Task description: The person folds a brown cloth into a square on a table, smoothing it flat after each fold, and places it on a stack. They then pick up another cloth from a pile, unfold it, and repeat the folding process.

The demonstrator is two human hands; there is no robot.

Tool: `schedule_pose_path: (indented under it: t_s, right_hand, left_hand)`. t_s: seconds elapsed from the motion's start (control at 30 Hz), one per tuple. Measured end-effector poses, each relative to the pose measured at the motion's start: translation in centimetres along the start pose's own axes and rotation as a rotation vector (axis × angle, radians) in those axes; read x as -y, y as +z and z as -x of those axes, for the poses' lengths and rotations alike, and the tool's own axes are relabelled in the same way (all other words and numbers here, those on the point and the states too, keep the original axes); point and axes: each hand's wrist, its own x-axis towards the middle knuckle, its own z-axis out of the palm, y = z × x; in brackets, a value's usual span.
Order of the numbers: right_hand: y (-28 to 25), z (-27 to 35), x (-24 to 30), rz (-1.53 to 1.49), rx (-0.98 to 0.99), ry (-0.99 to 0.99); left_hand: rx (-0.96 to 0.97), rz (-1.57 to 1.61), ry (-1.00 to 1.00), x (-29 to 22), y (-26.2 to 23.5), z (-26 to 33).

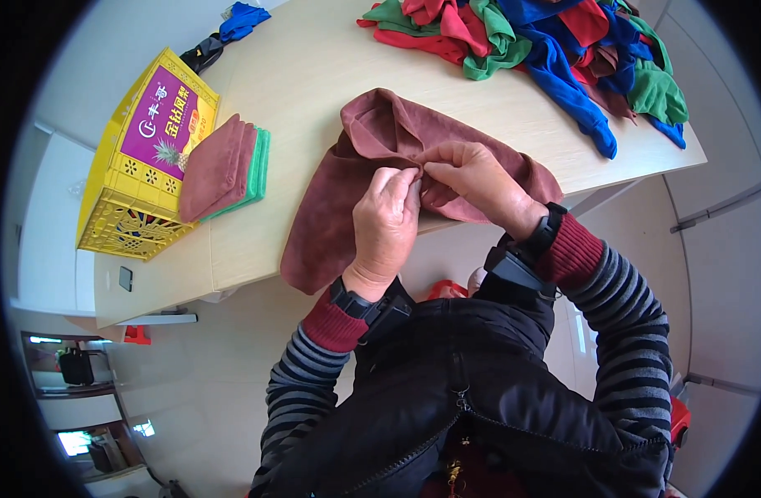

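Pale wood fills the top of the head view, a desk [331, 66] with its near edge curving across the middle of the picture. Right at that edge lies a reddish-brown cloth [347, 178], rumpled, its lower part hanging down over the front of the desk. Both hands are on it! The left hand [386, 222] has its fingers curled closed, pinching a fold of the cloth, and the right hand [478, 181] is pinched shut on the same fold just beside it, fingertips almost meeting. Over on the left, a stack of folded cloths [223, 166], brown on top with green underneath, rests against a yellow plastic crate [136, 170] with a purple printed panel. Up at the far side, a heap of loose cloths [546, 41] in red, green and blue sprawls across the desk. A small blue and black bundle [227, 33] lies at the far left edge.
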Motion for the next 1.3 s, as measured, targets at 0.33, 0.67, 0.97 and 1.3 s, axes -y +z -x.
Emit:
schedule_pose_path:
  t_s: [0.33,0.67,0.97,1.3]
  right_hand:
    - [-0.7,0.2,-1.3,-0.271,0.018,0.095]
    - [-0.5,0.5,-1.8,-0.111,-0.010,-0.030]
    - [-0.1,1.5,-1.2,-0.069,-0.046,-0.047]
    - [-0.9,1.7,-3.2,-0.033,0.005,-0.082]
  left_hand:
    - [0.066,0.070,-0.021,0.3,0.9,0.0]
    - [0.047,-0.034,0.000,0.3,0.9,0.6]
    - [0.158,-0.190,0.103,-1.5,0.4,0.4]
    - [0.215,-0.311,0.054,11.5,1.5,-11.5]
